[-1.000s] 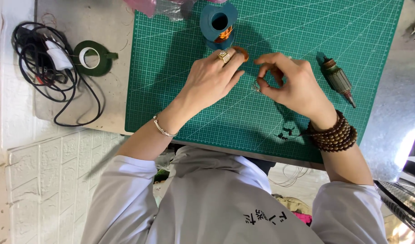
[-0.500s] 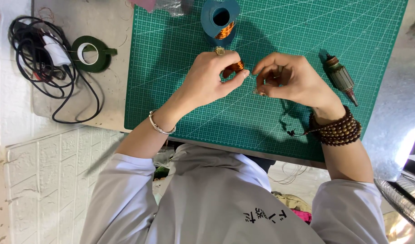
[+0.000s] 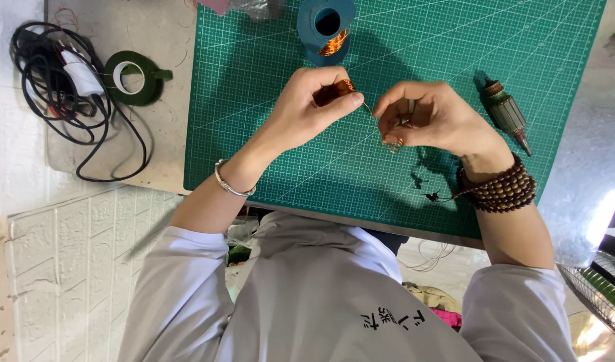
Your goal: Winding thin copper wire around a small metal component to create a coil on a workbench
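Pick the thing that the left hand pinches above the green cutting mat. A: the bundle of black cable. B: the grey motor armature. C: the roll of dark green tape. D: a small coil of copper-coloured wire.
D: the left hand pinches a small coil of copper-coloured wire between thumb and fingers.

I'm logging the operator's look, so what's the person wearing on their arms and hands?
Both arms wear pale grey sleeves pushed up above the elbows. The left hand has a thin silver bangle at its wrist. The right hand has wrapped dark brown wooden beads at its wrist.
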